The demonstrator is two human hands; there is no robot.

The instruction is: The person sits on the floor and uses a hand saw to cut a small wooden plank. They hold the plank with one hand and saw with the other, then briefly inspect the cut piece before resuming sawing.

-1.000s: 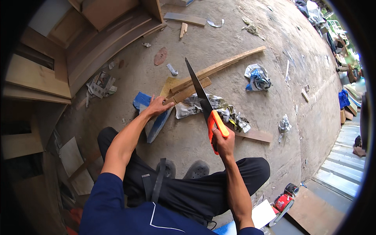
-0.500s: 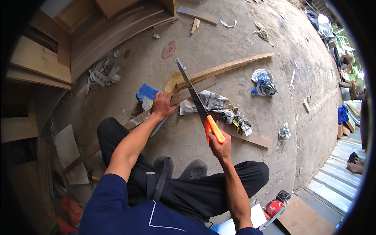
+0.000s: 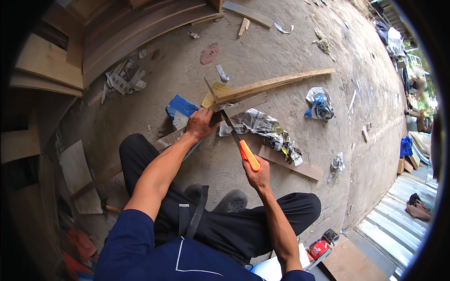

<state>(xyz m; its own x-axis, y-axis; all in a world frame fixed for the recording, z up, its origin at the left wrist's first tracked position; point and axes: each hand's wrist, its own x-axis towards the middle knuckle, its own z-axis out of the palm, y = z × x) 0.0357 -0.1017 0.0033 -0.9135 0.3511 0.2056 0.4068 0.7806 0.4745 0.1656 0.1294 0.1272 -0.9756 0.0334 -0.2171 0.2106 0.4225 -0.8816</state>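
My right hand (image 3: pixel 258 174) is closed round the orange handle of a handsaw (image 3: pixel 242 145). The dark blade crosses a narrow brown wooden board (image 3: pixel 248 103) just right of my left hand, its tip pointing away from me. That board is gripped by my left hand (image 3: pixel 201 124), which presses down on it close to the blade. Whether the teeth have cut in cannot be made out. Under and behind the board are a blue block (image 3: pixel 182 107), a yellowish piece (image 3: pixel 211 97) and a long pale timber strip (image 3: pixel 286 80).
Crumpled newspaper (image 3: pixel 258 122) and a flat brown board (image 3: pixel 293 164) lie right of the saw. More scrap paper (image 3: pixel 320 104) is scattered on the concrete floor. Wooden cabinets (image 3: pixel 150 35) stand at the far left. A hammer (image 3: pixel 110 207) lies by my left knee, a red can (image 3: pixel 318 249) at lower right.
The saw has shifted left along the board, closer to my left hand, and its blade has turned more edge-on. My left hand stays on the board. The whole view has shifted slightly.
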